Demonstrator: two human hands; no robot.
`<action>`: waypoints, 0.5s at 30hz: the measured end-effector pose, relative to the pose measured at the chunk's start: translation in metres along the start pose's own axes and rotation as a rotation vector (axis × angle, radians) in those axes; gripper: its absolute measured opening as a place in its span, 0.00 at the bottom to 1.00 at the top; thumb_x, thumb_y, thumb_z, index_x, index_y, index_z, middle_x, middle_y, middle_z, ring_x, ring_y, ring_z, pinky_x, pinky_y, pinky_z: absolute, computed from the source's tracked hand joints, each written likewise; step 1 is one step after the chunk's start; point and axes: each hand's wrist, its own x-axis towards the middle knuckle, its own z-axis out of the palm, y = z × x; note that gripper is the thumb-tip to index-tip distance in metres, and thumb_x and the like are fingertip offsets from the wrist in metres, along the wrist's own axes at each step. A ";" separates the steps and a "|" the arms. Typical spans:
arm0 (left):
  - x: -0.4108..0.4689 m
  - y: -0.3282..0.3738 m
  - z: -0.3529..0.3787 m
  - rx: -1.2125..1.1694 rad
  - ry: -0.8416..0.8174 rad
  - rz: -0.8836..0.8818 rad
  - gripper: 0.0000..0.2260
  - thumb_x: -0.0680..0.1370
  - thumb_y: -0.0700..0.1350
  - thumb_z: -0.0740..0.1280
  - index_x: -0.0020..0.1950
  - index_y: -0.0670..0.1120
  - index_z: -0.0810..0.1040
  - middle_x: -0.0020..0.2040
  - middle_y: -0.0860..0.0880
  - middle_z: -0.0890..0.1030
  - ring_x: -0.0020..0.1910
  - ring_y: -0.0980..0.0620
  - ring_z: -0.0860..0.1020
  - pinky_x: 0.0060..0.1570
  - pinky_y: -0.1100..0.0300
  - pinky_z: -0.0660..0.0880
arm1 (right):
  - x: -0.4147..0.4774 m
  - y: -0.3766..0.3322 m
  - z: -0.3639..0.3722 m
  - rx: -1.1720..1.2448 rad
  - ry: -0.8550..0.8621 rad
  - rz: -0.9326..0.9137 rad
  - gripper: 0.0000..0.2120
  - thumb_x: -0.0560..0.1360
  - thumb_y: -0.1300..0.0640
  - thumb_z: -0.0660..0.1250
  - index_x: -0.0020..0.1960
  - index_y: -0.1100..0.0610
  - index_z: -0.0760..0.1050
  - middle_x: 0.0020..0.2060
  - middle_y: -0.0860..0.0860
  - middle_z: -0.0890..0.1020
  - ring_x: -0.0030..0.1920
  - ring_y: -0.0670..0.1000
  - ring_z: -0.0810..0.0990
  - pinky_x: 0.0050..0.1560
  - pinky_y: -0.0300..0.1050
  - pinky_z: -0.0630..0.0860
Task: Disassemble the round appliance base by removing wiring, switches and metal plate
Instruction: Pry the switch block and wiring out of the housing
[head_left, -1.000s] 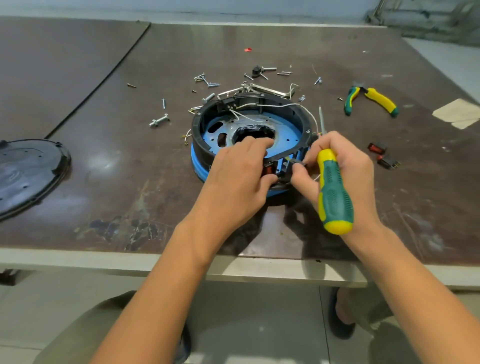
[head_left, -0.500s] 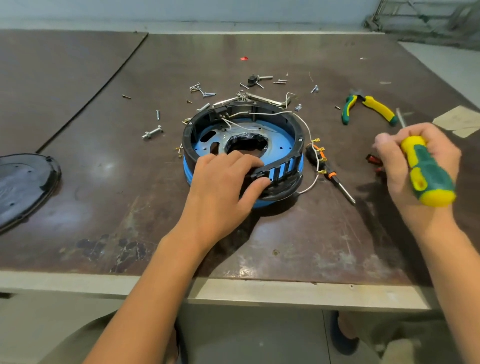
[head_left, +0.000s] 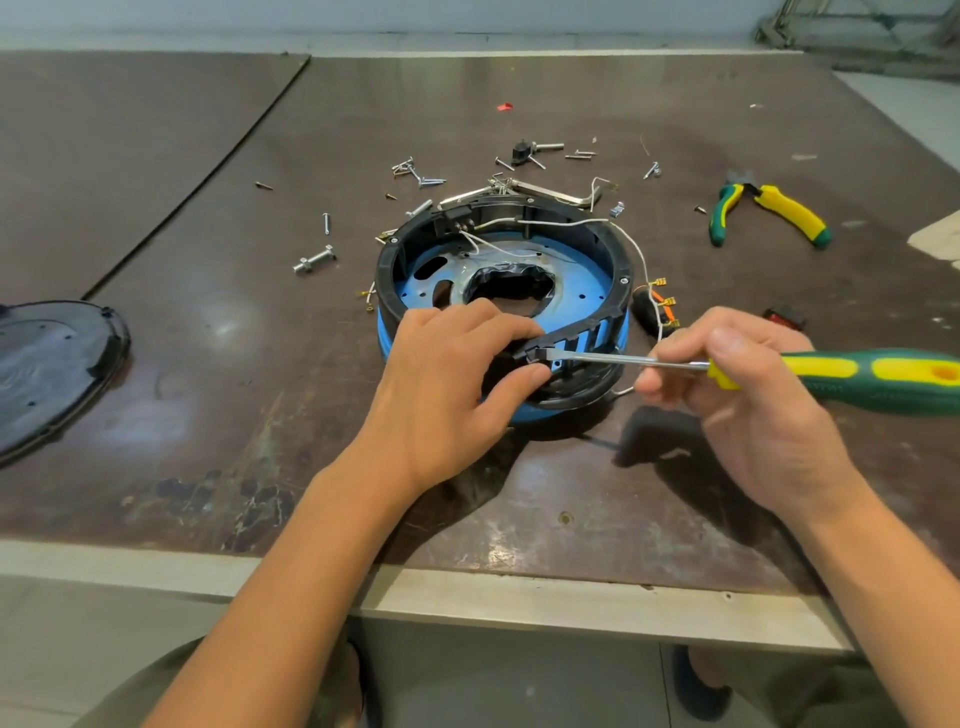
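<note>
1. Around the work I see loose screws (head_left: 415, 174) scattered on the far side of the bench (head_left: 208, 415), a thick bolt (head_left: 314, 260) to the left, and green-and-yellow pliers (head_left: 769, 208) well off to the right.
2. A black cover (head_left: 52, 358) lies flat at the far left edge, well apart from everything else. A red switch (head_left: 784, 316) sits just beyond my right hand (head_left: 753, 395), partly hidden by it.
3. A bent metal strip (head_left: 550, 188) rests just behind the round appliance base (head_left: 395, 270). Crimp terminals (head_left: 665, 301) in yellow and orange dangle beside the base's right wall, crowding the gap where my right hand works.
4. The bench top is dark brown, worn and stained, with a pale edge nearest me.
5. The screwdriver (head_left: 831, 374) has a glossy green-and-yellow handle and a bright steel shaft with a flat tip.
6. The base sits near the middle of the bench, open side up. It has a black plastic ring on top, a blue shell beneath and a slotted black panel on the near side.
7. Inside, a silvery metal plate (head_left: 519, 257) with a ragged dark central opening lies on the blue floor. A white wire (head_left: 550, 222) loops from a black block at the far rim and over the right edge.
8. My left hand (head_left: 441, 374) grips the near rim, fingers curled over the top and thumb under the slotted panel.
9. My right hand pinches the screwdriver where the shaft meets the handle. It is held nearly level, with its tip touching the panel's upper edge just beside my left thumb.
</note>
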 end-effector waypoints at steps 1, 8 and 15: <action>0.001 -0.001 -0.001 -0.013 -0.005 0.004 0.17 0.80 0.57 0.61 0.62 0.51 0.81 0.51 0.55 0.80 0.51 0.55 0.77 0.55 0.51 0.68 | 0.000 0.001 -0.001 -0.016 -0.001 -0.016 0.12 0.76 0.53 0.63 0.42 0.52 0.84 0.35 0.52 0.85 0.38 0.53 0.83 0.43 0.45 0.79; 0.002 -0.004 -0.002 -0.058 -0.024 0.020 0.15 0.80 0.54 0.64 0.62 0.49 0.81 0.50 0.54 0.80 0.49 0.55 0.77 0.53 0.44 0.72 | 0.001 0.003 -0.012 -0.030 0.000 -0.012 0.09 0.75 0.54 0.66 0.46 0.55 0.86 0.36 0.53 0.85 0.40 0.54 0.86 0.45 0.44 0.82; -0.001 -0.004 -0.002 -0.035 -0.025 0.016 0.21 0.80 0.57 0.61 0.69 0.49 0.76 0.53 0.56 0.80 0.53 0.57 0.76 0.57 0.56 0.65 | 0.005 0.007 -0.011 -0.066 -0.039 -0.008 0.11 0.76 0.54 0.65 0.45 0.53 0.87 0.38 0.53 0.84 0.40 0.55 0.84 0.45 0.45 0.80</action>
